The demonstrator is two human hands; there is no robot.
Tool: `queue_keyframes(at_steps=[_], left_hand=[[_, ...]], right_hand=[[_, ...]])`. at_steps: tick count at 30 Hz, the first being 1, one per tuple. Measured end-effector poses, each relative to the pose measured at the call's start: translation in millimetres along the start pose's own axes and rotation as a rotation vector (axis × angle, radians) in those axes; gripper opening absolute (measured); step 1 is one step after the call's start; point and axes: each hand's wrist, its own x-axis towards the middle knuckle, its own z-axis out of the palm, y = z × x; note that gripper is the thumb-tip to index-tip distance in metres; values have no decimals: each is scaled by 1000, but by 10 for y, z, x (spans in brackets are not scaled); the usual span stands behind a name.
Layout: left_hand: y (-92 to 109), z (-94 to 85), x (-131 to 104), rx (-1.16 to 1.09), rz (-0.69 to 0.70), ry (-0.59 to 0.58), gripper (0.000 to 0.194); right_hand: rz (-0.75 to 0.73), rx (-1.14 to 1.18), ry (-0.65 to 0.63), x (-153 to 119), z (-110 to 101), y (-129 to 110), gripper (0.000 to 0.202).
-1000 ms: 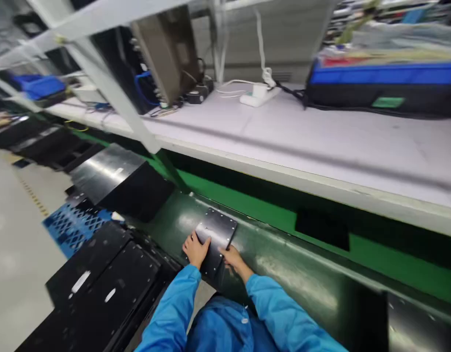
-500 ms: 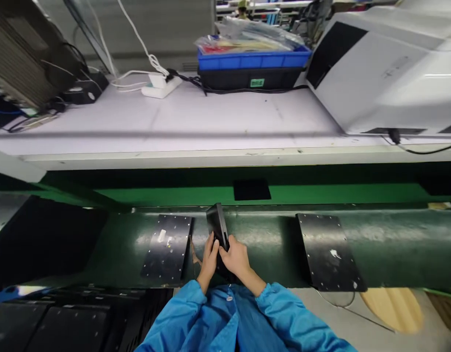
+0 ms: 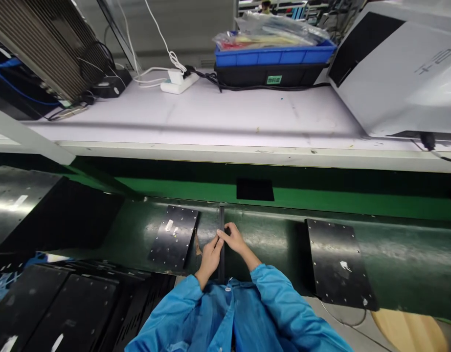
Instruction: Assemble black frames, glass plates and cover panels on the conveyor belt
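A flat black device (image 3: pixel 221 268) stands upright on its edge in front of me, its narrow side facing up. My left hand (image 3: pixel 210 256) is closed on it from the left, fingers pressed together near the top edge. From the right, my right hand (image 3: pixel 236 239) grips the same device with bent fingers, and its thumb meets the left fingertips over the edge. The broad faces of the device are barely visible, and the fingers hide part of its edge. Left of it lies a black plate with small dots along its border (image 3: pixel 174 237).
Another black dotted plate (image 3: pixel 337 259) lies to the right on the green work surface (image 3: pixel 262 244). Several black panels (image 3: pixel 75 308) stand at lower left. Above runs a white shelf (image 3: pixel 225 112) with a blue bin (image 3: pixel 273 56), a power strip (image 3: pixel 179 83) and a white machine (image 3: pixel 401 78).
The black device has turned from leaning, with its side showing, to upright and edge-on. My hands have shifted along its edge and come together. The view has swung left.
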Motion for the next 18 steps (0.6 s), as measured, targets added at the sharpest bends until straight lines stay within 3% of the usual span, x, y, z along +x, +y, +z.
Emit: queue_keyframes(at_steps=[8, 11, 15, 18], left_hand=[[78, -115, -37, 389, 55, 78, 52], [-13, -277, -5, 539, -56, 195, 43], [-364, -657, 51, 726, -351, 444, 32], [-658, -999, 150, 728, -358, 565, 30]], right_hand=[[59, 380, -115, 251, 340, -4, 50], [60, 456, -134, 263, 350, 79, 43], [13, 506, -115, 214, 78, 265, 25], [23, 379, -90, 182, -289, 399, 34]])
